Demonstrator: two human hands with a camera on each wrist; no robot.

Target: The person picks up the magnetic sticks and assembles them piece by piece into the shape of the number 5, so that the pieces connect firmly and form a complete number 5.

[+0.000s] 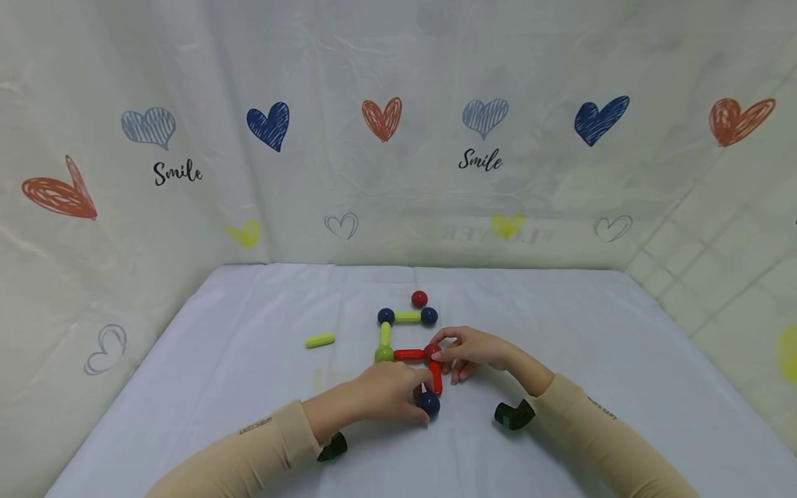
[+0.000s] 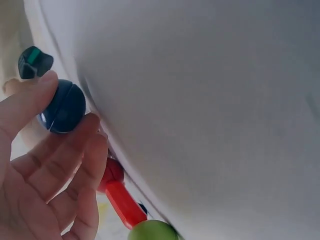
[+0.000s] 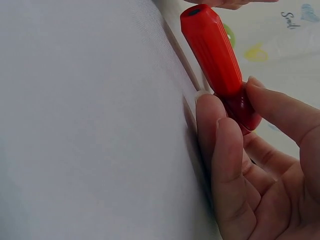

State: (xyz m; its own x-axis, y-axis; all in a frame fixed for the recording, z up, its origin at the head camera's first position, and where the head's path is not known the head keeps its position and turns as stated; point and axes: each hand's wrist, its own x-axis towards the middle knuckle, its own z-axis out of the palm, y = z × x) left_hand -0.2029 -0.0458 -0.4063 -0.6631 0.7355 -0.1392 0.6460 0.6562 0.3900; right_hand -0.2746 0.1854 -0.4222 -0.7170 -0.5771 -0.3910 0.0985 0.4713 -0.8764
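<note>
A dark blue ball (image 1: 428, 404) is pinched between the thumb and fingers of my left hand (image 1: 382, 392); its dividing seam shows in the left wrist view. My right hand (image 1: 478, 350) grips a red ball (image 1: 431, 351) with thumb and fingers. From that ball a red rod (image 1: 436, 379) points toward me, its free end just short of the blue ball; the right wrist view shows this rod (image 3: 212, 52) with a dark tip. Another red rod (image 1: 409, 355) joins the red ball to a green ball (image 1: 384, 353), partly behind my left hand.
Beyond the green ball, a yellow-green rod (image 1: 385, 335) leads to a blue ball (image 1: 386, 316), then another yellow-green rod (image 1: 407, 317) and blue ball (image 1: 429, 316). A loose red ball (image 1: 419, 299) lies behind; a loose yellow-green rod (image 1: 320, 340) lies left on the white cloth (image 1: 249, 360).
</note>
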